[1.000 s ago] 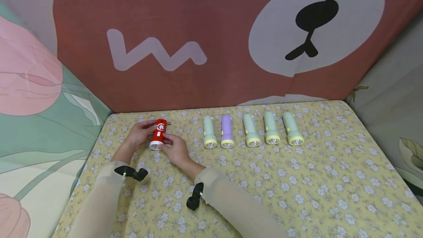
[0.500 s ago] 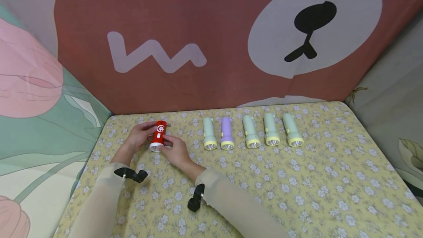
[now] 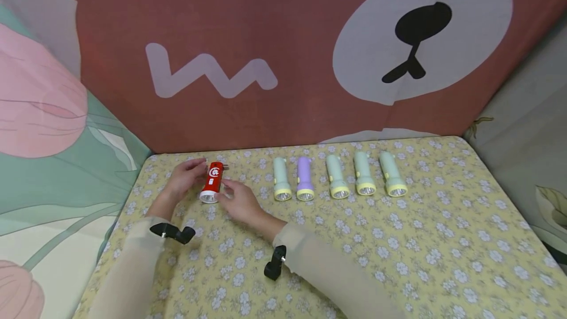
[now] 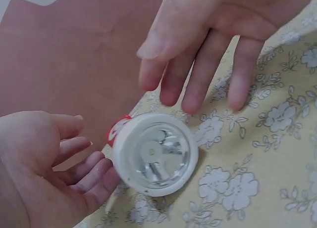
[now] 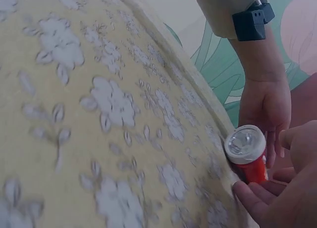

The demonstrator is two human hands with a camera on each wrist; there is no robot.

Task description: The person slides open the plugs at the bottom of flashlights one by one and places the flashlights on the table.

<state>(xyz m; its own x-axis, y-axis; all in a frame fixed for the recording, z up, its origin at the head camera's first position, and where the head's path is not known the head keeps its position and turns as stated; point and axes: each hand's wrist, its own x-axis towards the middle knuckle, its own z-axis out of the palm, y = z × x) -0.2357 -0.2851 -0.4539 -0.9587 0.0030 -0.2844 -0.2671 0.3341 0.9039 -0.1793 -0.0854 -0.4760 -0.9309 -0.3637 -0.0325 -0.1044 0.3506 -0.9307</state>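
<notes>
Flashlight (image 3: 214, 180) — bright red, white-rimmed, clear-faced

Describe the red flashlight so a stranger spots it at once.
Find the flowered tablecloth, then its far left part. The red flashlight lies there between the left hand and right hand. Only it is red, unlike the green flashlights and purple flashlight.

The person wears long, plain cream sleeves; the left sleeve (image 3: 128, 270), nearer the table's (image 3: 443, 240) left edge, matches the right sleeve (image 3: 332, 274). At the cuffs sit a black left camera (image 3: 173, 233) and a black right camera (image 3: 275, 262), both small and bent, each showing a tiny pale pin. The left hand (image 3: 182, 179) and right hand (image 3: 241, 203) are bare.
</notes>
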